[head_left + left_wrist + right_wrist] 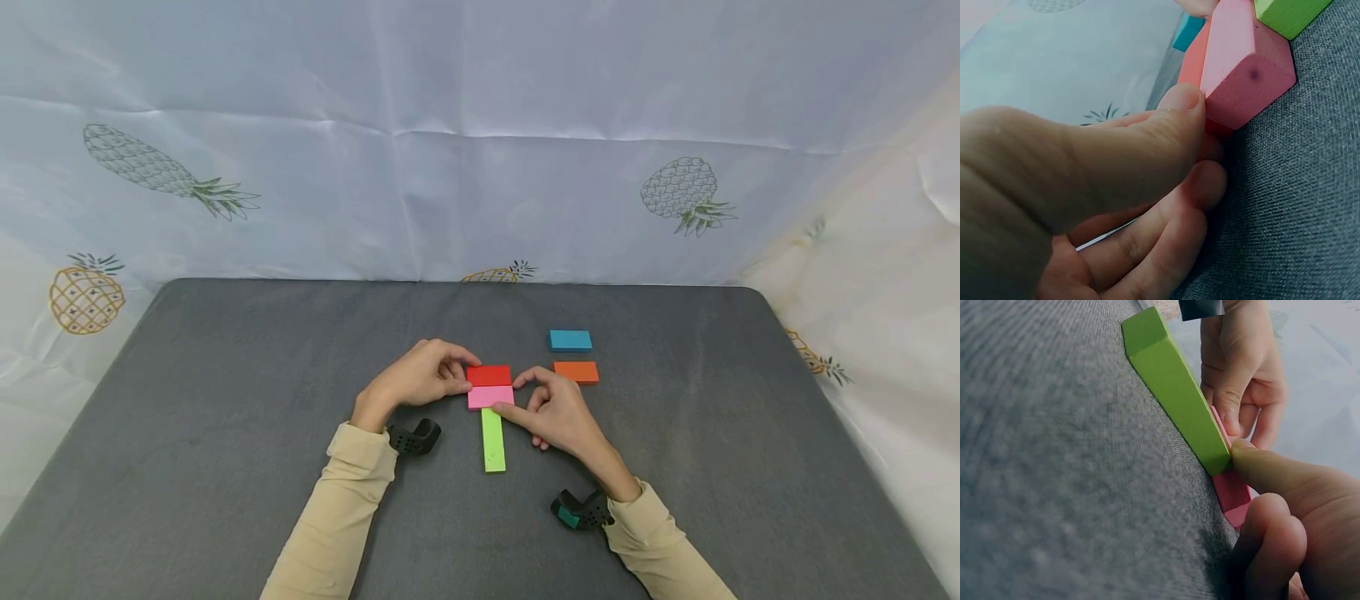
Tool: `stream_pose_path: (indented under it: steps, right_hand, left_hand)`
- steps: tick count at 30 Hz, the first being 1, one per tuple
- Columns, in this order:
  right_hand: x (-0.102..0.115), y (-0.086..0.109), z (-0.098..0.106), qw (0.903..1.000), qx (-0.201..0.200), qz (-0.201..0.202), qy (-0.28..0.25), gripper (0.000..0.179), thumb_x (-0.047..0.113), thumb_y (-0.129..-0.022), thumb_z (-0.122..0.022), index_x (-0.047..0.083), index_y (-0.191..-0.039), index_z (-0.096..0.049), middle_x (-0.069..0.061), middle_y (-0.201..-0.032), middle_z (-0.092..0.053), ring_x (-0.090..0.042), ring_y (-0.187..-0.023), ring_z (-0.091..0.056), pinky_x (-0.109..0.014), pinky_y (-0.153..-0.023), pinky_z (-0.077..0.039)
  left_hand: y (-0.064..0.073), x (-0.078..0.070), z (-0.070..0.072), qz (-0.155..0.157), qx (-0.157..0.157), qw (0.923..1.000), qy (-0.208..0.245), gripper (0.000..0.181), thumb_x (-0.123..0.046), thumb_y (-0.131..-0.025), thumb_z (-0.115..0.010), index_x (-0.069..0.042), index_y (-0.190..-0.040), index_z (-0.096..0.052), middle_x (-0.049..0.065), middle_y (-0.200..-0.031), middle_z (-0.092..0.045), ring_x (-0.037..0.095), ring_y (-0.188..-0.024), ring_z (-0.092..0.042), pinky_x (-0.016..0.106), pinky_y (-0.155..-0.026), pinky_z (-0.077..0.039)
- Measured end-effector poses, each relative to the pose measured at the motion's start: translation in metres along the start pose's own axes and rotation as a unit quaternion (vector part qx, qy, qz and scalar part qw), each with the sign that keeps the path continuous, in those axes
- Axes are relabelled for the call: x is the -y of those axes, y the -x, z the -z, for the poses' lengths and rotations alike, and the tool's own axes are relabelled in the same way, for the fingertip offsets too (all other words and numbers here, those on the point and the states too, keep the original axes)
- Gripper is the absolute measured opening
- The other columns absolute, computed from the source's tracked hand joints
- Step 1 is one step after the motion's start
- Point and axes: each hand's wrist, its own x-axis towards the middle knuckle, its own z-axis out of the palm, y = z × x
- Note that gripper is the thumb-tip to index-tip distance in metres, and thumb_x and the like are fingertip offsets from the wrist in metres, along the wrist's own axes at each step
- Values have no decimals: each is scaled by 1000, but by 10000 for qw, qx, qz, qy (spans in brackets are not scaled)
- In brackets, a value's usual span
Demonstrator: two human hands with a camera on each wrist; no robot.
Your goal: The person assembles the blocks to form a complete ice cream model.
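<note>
Around the pink block (489, 397) curls our half-open right grip (558, 410), our left grip (422, 372) pinching the red block (489, 376); uneven pressure could skew both.

A pale pineapple-print cloth (525, 75) behind and beside a dark grey tabletop (225, 375).

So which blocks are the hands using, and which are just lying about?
Part of the job, it seems:
red block, touched by the left hand
pink block, touched by the right hand
green block, meeting the pink

Probably just lying about:
blue block
orange block
</note>
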Motion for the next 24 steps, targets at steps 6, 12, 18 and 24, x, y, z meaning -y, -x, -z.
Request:
stream_pose_path:
  steps: [6,12,18,24]
  right_hand:
    - [2,-1,0,10000,46,-25,-20,38,30,-87,-83,7,-110,-65,-2,-50,-58,-11,-34,-52,-34,-39,-47]
    - [4,-2,1,10000,71,-28,-46,36,29,-89,-81,7,-113,-65,-1,-50,-58,-12,-35,-53,-34,-39,-48]
    - [4,-1,2,9998,35,10,-198,31,24,-92,-78,7,-111,-62,-3,-50,-57,-11,-34,-53,-34,-39,-49]
    - [3,1,14,9988,-336,261,-260,24,21,-95,-75,5,-107,-63,-5,-51,-54,-10,-34,-50,-31,-39,-46]
  left_hand:
    - [2,5,2,-125,5,9998,164,34,-7,-95,-72,1,-127,-68,7,-89,-75,5,-74,-65,21,-74,-56]
    - [4,10,4,-230,-72,9994,268,33,-11,-95,-72,2,-125,-69,8,-90,-75,5,-74,-66,21,-75,-56]
    - [5,15,2,-342,-161,9984,418,33,-13,-94,-74,2,-122,-69,8,-88,-74,7,-74,-66,23,-74,-56]
    - [5,22,-2,-480,-348,9971,469,30,-15,-93,-76,-1,-118,-70,7,-87,-74,6,-72,-65,22,-73,-56]
